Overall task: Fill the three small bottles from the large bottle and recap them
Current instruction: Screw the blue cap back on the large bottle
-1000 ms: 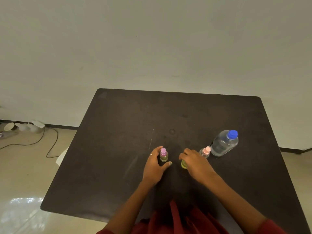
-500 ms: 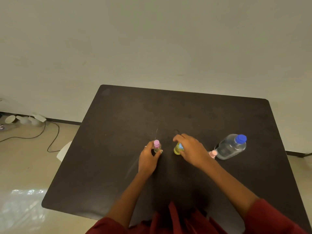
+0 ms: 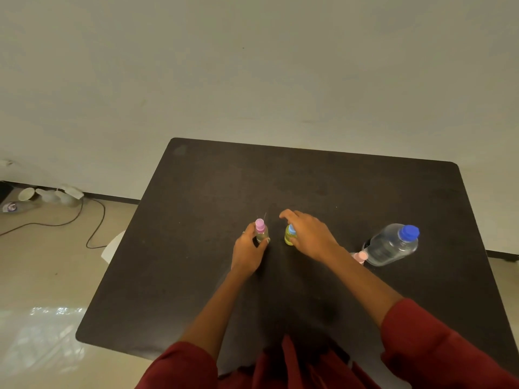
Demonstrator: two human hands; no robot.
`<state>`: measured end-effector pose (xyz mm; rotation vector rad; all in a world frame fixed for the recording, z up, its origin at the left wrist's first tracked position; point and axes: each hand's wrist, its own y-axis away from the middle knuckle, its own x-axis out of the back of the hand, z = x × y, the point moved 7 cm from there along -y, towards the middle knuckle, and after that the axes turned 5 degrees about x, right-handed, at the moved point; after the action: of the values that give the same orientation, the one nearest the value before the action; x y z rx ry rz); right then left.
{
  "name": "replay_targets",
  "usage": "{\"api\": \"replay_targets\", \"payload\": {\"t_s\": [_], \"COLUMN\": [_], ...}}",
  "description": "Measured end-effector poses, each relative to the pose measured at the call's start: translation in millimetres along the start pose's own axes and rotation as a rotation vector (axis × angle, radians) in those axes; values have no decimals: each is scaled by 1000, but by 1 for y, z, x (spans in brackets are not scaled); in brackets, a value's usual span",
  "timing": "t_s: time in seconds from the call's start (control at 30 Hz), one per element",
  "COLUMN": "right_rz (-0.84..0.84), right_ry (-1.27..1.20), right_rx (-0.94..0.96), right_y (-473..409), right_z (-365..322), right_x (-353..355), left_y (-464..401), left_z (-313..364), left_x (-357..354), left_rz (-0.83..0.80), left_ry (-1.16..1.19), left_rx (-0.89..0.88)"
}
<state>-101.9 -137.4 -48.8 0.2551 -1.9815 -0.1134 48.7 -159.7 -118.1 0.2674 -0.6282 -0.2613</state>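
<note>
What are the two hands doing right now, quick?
Left hand: closed around the pink-capped small bottle, which stands on the table.
Right hand: curled over the yellow small bottle; a firm grip cannot be told.

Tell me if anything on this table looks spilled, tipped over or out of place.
Nothing stands out. The large bottle and the three small bottles stand upright and capped on the dry table.

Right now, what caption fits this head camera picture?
Left hand grips the pink-capped bottle; right hand covers the yellow bottle.
</note>
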Motion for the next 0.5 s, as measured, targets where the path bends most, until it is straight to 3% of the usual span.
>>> {"api": "replay_targets", "payload": {"t_s": [0.4,0.5], "right_rz": [41,-101], "right_ry": [-87,-50], "right_rx": [-40,-135], "right_y": [35,62], "right_z": [23,45], "right_x": [39,44], "left_y": [21,35], "left_z": [-12,-19], "left_x": [-5,-6], "left_rz": [27,62], "left_ry": [89,33], "left_rx": [111,117]}}
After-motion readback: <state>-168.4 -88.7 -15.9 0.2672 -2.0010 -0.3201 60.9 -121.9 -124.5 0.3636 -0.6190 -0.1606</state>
